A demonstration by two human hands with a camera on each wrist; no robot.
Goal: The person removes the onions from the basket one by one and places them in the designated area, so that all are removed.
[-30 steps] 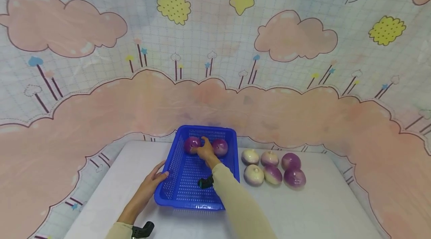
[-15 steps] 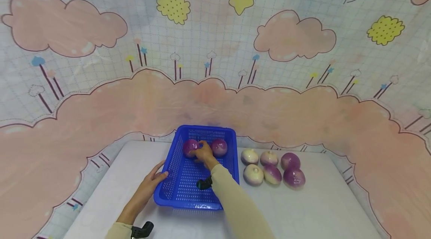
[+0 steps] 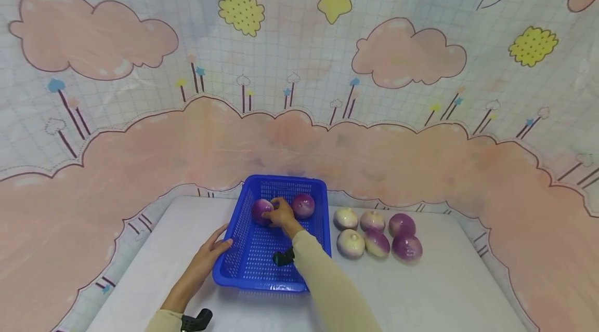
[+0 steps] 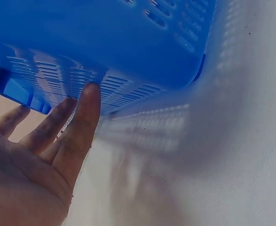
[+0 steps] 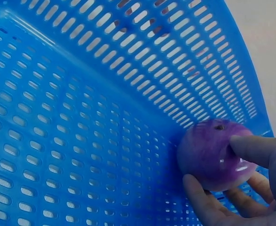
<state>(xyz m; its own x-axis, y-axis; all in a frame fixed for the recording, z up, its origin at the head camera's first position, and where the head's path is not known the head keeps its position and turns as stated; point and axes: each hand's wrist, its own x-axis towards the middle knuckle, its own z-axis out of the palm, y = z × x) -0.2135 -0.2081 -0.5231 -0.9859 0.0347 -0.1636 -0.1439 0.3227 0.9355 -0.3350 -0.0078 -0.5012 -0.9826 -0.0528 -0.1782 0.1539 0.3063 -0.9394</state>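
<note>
My right hand (image 3: 282,213) reaches into a blue slotted plastic basket (image 3: 272,286) and grips a glossy purple onion (image 3: 262,212) near its left wall. In the right wrist view the thumb lies on top of the onion (image 5: 213,155), with fingers curled beneath. Beside that hand, a second purple onion (image 3: 303,206) sits at the back right of the basket. My left hand (image 3: 208,255) is at the basket's left side. Its extended fingers (image 4: 84,125) touch the slotted outer wall in the left wrist view.
Right of the basket, several onions stand on the white table (image 3: 421,295): pale ones (image 3: 351,243), a half-purple one (image 3: 377,243) and purple ones (image 3: 407,248). A patterned cloth backdrop (image 3: 299,145) rises behind the table.
My right hand has drawn the gripped onion slightly toward the front left inside the basket. The left hand stays at the basket's side.
</note>
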